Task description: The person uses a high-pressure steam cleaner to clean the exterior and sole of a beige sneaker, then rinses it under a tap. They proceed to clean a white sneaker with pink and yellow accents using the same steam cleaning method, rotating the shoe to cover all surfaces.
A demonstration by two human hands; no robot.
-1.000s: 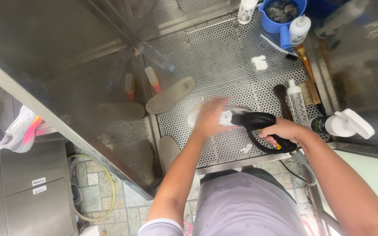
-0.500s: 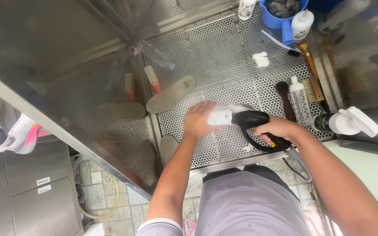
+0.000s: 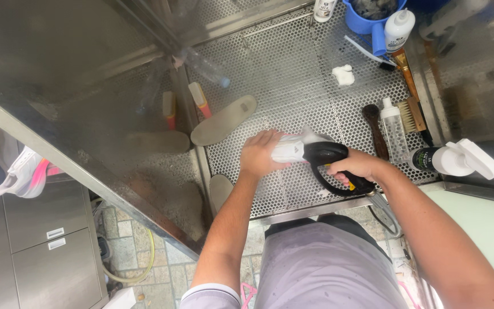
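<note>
My left hand grips a white shoe and holds it over a perforated steel work surface. My right hand is closed around the handle of a black spray gun, whose nozzle end sits right against the shoe. Most of the shoe is hidden by my left hand and the gun. A grey insole lies on the surface just left of the shoe, and another insole rests at the near edge.
Brushes, a clear bottle and a white spray bottle lie to the right. A blue bucket stands at the back. A steel side wall rises at left, with sneakers beyond it.
My left hand with the shoe has shifted slightly left and nearer to me, and the spray gun followed it. My view has drifted a little.
</note>
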